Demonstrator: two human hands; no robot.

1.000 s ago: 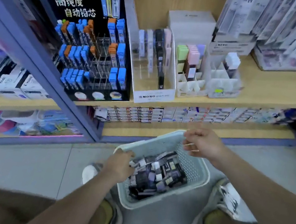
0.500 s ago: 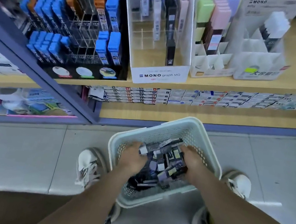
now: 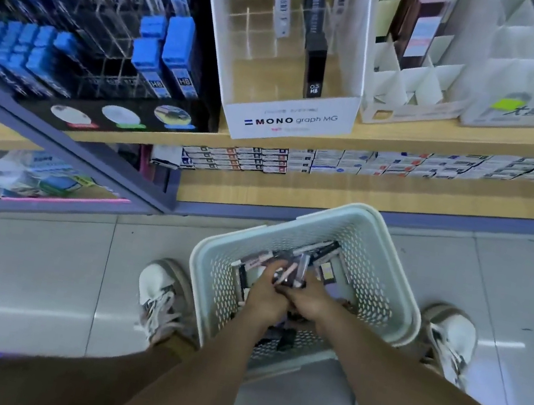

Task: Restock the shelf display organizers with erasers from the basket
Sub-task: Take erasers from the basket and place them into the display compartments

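Early yet: left hand (image 3: 266, 295) and right hand (image 3: 309, 301), down in the pale green perforated plastic basket (image 3: 327, 208) on the floor, curl around 1 clutch of dark-wrapped erasers (image 3: 290, 272). The white divided cardboard organizer (image 3: 400, 91) on the shelf shows empty slots; by my judgement, filling is not yet begun.

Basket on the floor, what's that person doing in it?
A person reaches into a pale basket on the floor between their shoes. The left hand and right hand together grip a bunch of small wrapped erasers inside it. On the shelf above, a white organizer has empty slots.
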